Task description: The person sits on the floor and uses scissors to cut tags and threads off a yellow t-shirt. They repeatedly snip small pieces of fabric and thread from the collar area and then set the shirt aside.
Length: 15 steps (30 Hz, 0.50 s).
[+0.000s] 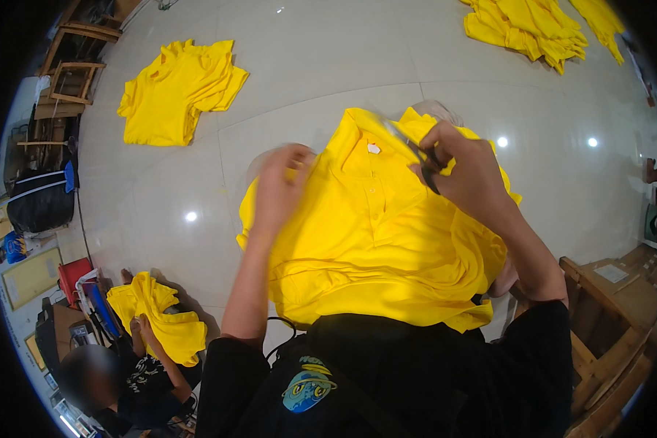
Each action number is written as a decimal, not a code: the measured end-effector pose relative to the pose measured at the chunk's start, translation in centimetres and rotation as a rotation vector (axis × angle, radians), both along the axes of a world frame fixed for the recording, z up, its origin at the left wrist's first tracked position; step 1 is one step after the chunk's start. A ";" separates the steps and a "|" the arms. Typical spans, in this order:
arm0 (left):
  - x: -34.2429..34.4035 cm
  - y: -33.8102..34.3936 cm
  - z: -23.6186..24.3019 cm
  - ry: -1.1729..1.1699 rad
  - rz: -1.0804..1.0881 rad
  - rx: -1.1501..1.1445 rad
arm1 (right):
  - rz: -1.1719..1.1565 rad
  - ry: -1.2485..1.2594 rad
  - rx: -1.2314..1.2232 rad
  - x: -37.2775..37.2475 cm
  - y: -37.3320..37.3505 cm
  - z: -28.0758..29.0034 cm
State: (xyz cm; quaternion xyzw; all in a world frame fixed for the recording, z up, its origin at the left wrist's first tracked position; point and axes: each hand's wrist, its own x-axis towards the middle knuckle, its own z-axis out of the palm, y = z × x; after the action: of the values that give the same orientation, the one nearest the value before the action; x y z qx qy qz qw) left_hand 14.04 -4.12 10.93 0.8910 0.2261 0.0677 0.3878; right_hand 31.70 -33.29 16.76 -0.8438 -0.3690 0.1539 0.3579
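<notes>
A yellow polo shirt (358, 226) is spread over my lap, its collar away from me and its button placket facing up. A small white label shows inside the neck. My right hand (463, 171) grips a pair of scissors (425, 157) by the dark handles, over the shirt's right shoulder beside the collar. The blades, blurred, point toward the collar. At the left shoulder my left hand (281, 186) is closed, slightly smeared by motion, with a bit of yellow cloth between thumb and fingers.
Folded yellow shirts (164, 91) lie on the tiled floor (306, 58) at the far left. A larger yellow pile (525, 29) lies far right. At lower left a co-worker (124, 379) handles another yellow shirt (160, 321). A wooden frame with cardboard (620, 285) stands at right.
</notes>
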 end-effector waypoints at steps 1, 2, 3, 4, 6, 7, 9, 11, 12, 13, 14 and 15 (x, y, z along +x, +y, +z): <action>-0.1 -1.9 -2.2 -0.031 -0.090 -0.034 | -0.044 0.071 0.081 0.3 0.7 0.0; 0.4 -3.8 -2.9 -0.071 -0.184 0.020 | -0.096 0.144 0.158 0.5 1.1 0.0; 0.8 -5.3 -3.3 -0.111 -0.278 0.077 | -0.102 0.175 0.174 0.6 1.4 -0.1; 1.0 -6.3 -3.7 -0.114 -0.267 0.113 | -0.109 0.205 0.191 0.6 1.6 -0.2; 1.3 -7.4 -4.3 -0.118 -0.252 0.188 | -0.100 0.215 0.238 0.5 1.6 -0.7; 1.5 -7.6 -4.6 -0.100 -0.231 0.174 | -0.082 0.194 0.266 0.4 1.5 -1.1; 1.7 -7.7 -5.0 -0.055 -0.187 0.150 | -0.077 0.199 0.270 -0.1 1.4 -1.6; 1.9 -7.6 -5.4 -0.091 -0.220 0.128 | -0.104 0.242 0.217 -0.4 1.6 -1.8; 2.0 -7.6 -5.6 -0.110 -0.237 0.116 | -0.091 0.231 0.188 -0.5 1.6 -1.9; 2.0 -7.4 -5.7 -0.126 -0.243 0.101 | -0.078 0.220 0.158 -0.5 1.6 -2.1; 2.1 -7.3 -5.8 -0.143 -0.251 0.086 | -0.066 0.209 0.128 -0.5 1.5 -2.1; 2.0 -7.1 -5.8 -0.160 -0.258 0.071 | -0.056 0.186 0.101 -0.4 1.5 -2.2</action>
State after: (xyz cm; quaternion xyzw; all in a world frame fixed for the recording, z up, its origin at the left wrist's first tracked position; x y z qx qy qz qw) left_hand 16.08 -11.24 5.14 0.9176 0.0755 0.0958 0.3784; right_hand 31.26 -31.84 14.60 -0.8168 -0.3179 0.2026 0.4367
